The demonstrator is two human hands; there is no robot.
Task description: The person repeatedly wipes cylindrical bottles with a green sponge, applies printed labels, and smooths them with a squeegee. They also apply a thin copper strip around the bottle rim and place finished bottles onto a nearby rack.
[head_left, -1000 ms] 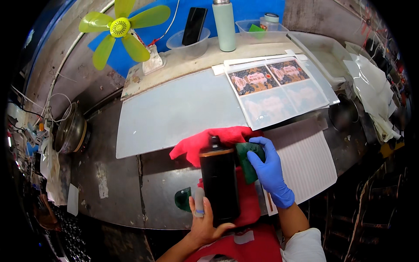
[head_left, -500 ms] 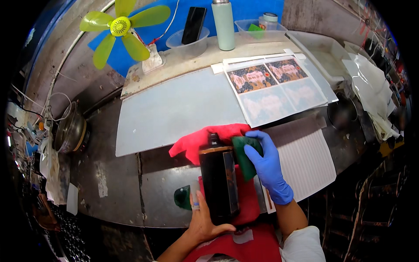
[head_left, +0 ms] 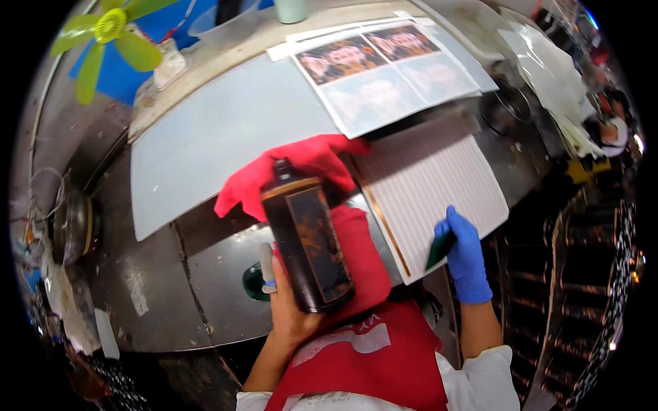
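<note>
A dark rectangular bottle (head_left: 306, 243) with a gold band and a patterned panel is tilted slightly over red cloth. My left hand (head_left: 290, 308) grips its lower left side; one finger wears a pale sleeve with a blue band. In a blue glove, my right hand (head_left: 464, 257) pinches a dark green flat piece (head_left: 439, 249) above the right edge of a white lined sheet (head_left: 428, 185). A narrow gold strip (head_left: 384, 222) lies along that sheet's left edge. One red cloth (head_left: 288, 156) is bunched behind the bottle, another (head_left: 360, 253) lies beside it.
A dark green object (head_left: 253, 283) lies left of my left hand. Farther back are a grey board (head_left: 226, 147) and printed sheets (head_left: 391, 72). A yellow-green fan (head_left: 111, 25) stands at the far left. Racks with dark items (head_left: 582, 274) stand at the right; another person (head_left: 612, 127) is beyond.
My right hand has moved right, away from the bottle, carrying the green piece over the lined sheet. The bottle is now tilted and shows more of its patterned panel. The view has shifted.
</note>
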